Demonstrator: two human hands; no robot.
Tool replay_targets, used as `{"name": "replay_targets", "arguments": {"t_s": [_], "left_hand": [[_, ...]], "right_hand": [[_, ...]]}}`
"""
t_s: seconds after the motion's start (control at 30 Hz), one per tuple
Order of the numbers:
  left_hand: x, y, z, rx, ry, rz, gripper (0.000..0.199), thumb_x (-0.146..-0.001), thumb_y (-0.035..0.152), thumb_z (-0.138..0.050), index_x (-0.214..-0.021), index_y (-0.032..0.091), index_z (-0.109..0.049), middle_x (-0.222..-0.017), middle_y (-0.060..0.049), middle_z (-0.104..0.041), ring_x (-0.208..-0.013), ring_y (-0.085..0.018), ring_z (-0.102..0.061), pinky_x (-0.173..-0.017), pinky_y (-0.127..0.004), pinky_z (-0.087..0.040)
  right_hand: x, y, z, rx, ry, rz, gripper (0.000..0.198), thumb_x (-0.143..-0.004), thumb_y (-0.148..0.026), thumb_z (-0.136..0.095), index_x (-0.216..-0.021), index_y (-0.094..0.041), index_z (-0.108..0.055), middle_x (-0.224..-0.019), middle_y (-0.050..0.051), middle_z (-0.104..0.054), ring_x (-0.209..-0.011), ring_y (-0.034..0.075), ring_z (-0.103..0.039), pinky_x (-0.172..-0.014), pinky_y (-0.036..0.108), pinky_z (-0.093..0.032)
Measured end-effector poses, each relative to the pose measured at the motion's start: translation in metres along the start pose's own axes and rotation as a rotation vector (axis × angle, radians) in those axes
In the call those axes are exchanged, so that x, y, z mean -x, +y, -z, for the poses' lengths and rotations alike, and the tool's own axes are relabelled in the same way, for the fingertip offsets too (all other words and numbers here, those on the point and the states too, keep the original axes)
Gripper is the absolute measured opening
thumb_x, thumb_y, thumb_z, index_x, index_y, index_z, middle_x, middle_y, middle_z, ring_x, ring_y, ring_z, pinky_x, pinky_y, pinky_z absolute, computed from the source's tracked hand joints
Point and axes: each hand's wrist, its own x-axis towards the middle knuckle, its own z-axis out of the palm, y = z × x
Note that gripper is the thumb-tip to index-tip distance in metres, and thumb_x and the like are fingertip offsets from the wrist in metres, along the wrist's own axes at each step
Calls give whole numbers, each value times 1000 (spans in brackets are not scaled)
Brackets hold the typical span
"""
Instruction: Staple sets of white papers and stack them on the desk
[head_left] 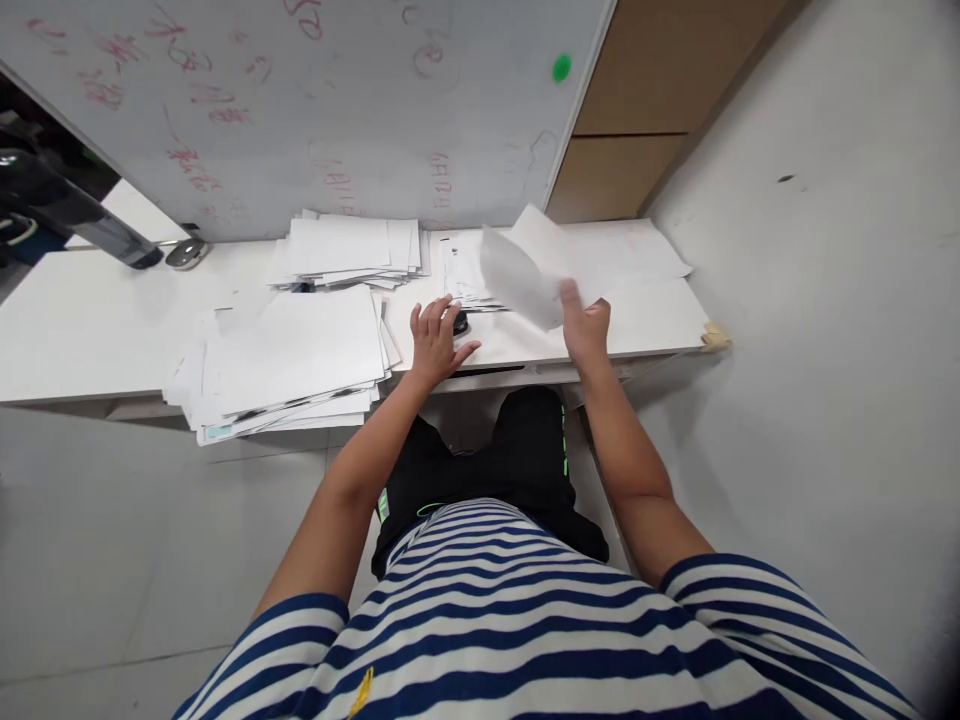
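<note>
My right hand (585, 325) pinches white sheets of paper (517, 280) by their near edge, and the sheets bend and blur with motion. My left hand (433, 342) is open on the desk, its fingers apart and its thumb pointing right. Right beside its fingers lies a small black object (460, 323), partly covered by the hand, so its kind does not show. Behind it is a stack of printed papers (461, 270), half hidden by the raised sheets. To the left of my left hand sits a large stack of paper (296, 345).
Another paper stack (349, 245) lies at the back of the white desk (90, 320), below a whiteboard (360, 110) with red writing. A large sheet (622, 250) lies at the right. A computer mouse (187, 254) is at the back left. A wall (825, 300) borders the right side.
</note>
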Motion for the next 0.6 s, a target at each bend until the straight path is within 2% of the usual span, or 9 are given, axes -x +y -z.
{"name": "replay_targets", "arguments": {"t_s": [0.07, 0.1, 0.2, 0.27, 0.37, 0.5, 0.6], "left_hand": [[-4, 27, 3, 161, 73, 47, 83, -78, 73, -63, -140, 19, -47, -148, -20, -47, -143, -34, -38, -118, -50, -25], [-7, 40, 5, 260, 73, 105, 77, -81, 69, -63, -139, 21, -47, -145, -19, -50, -140, -32, -42, -114, -47, -33], [-13, 69, 9, 552, -39, 292, 53, -85, 61, -65, -120, 23, -57, -115, -11, -66, -111, -25, -62, -91, -38, -50], [-15, 76, 12, 650, -51, 395, 43, -82, 58, -70, -103, 22, -60, -96, -6, -67, -92, -20, -65, -78, -32, -51], [-16, 76, 16, 685, 2, 475, 41, -75, 55, -77, -87, 21, -58, -81, 0, -62, -78, -16, -60, -68, -27, -47], [-19, 76, 21, 702, 8, 468, 44, -75, 59, -76, -91, 21, -60, -89, -2, -65, -85, -17, -61, -71, -27, -48], [-21, 78, 19, 713, 5, 481, 48, -78, 64, -70, -99, 22, -61, -98, -5, -68, -93, -20, -63, -78, -29, -50]], "right_hand": [[8, -18, 14, -23, -52, -19, 65, -80, -73, -62, -110, -16, -70, -110, 13, -73, -120, 31, -64, -105, 50, -52], [10, -23, 20, -35, -73, -26, 65, -78, -74, -63, -109, -16, -70, -108, 12, -74, -119, 31, -65, -103, 49, -53], [16, -25, 32, -58, -118, -49, 67, -77, -77, -62, -107, -18, -70, -105, 11, -74, -117, 31, -66, -101, 47, -55], [20, -19, 36, -76, -161, -70, 69, -77, -79, -59, -109, -19, -69, -105, 10, -74, -116, 30, -65, -100, 45, -55], [28, -8, 34, -145, -264, -106, 73, -73, -81, -61, -116, -22, -64, -111, 9, -73, -114, 28, -66, -98, 44, -56], [41, 1, 24, -263, -340, -155, 81, -70, -81, -65, -131, -29, -53, -122, 8, -70, -113, 26, -65, -95, 42, -57], [45, 2, 16, -277, -346, -159, 80, -74, -80, -62, -136, -30, -49, -126, 9, -68, -115, 25, -65, -96, 42, -56]]}}
